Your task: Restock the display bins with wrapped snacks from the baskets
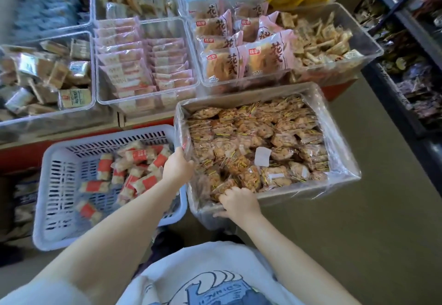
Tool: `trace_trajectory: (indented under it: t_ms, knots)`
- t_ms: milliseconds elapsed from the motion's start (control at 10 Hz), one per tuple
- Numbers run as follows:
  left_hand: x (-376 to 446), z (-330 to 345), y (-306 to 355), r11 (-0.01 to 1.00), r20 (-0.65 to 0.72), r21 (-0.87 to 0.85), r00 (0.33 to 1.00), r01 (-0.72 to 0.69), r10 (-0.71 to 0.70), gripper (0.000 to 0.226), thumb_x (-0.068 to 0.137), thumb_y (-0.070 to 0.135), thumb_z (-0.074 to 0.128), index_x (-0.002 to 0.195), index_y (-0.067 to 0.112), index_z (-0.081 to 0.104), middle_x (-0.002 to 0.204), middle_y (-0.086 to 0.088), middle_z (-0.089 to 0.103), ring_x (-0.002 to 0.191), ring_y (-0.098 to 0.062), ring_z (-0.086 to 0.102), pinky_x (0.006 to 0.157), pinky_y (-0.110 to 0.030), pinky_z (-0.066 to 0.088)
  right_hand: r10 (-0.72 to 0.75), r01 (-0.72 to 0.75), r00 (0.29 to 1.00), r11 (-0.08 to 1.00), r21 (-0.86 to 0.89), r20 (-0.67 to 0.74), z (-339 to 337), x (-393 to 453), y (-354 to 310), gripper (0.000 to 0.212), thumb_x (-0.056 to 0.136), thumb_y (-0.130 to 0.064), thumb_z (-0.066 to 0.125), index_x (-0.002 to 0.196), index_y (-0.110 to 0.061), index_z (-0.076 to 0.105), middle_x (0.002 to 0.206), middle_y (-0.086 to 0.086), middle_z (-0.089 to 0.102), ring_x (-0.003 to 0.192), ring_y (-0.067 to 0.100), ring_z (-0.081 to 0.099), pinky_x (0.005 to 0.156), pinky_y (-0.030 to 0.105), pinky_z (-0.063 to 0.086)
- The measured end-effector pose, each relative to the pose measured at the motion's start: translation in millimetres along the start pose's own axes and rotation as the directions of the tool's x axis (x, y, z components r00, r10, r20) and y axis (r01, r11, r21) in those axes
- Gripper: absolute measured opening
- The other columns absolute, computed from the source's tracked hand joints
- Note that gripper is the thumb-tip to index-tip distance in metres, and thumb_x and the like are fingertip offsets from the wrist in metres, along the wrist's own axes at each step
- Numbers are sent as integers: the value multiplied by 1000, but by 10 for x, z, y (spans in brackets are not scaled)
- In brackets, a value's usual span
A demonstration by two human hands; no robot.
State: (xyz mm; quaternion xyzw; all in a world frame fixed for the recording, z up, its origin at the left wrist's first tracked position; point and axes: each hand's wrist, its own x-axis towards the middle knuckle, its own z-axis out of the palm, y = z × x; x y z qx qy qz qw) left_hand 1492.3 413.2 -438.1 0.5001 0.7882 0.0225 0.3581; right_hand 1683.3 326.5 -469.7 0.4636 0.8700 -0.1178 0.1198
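Note:
A cardboard box point(241, 97) lined with clear plastic sits in front of me, full of small wrapped brown snacks point(260, 142). My left hand point(177, 166) grips the box's left rim. My right hand point(239, 202) holds the near rim, thumb outside and fingers curled over the edge among the packets. To the left stands a white slotted basket point(55, 185) holding red-and-white wrapped snacks point(134, 171). Clear display bins point(143, 100) behind hold pink packets, bread packs and crackers.
A clear bin point(368, 49) at the back right holds loose cracker sticks and bread packs point(229, 63). Dark shelving point(406, 70) with packaged goods runs along the right. The floor point(358, 221) lies open to the right of the box. A red counter edge point(21, 154) runs under the bins.

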Motion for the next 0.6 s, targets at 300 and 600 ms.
trace_trajectory:
  t_ms: [300,600]
  knots:
    - [-237,-167,-107,977,144,-203,989,64,-34,54,101,31,51,151,15,34,94,0,62,74,-21,70,57,-33,59,79,-79,994,997,1,81,-99,-58,-55,57,89,-70,53,103,-15,66,105,3,67,102,25,60,69,33,38]
    - [-983,-644,-1193,940,93,-309,979,-144,181,28,99,24,52,120,17,69,108,2,70,82,-13,66,68,-29,57,313,-385,911,880,279,268,-811,5,-902,63,74,-65,76,108,-16,58,104,-1,62,94,22,61,71,34,48]
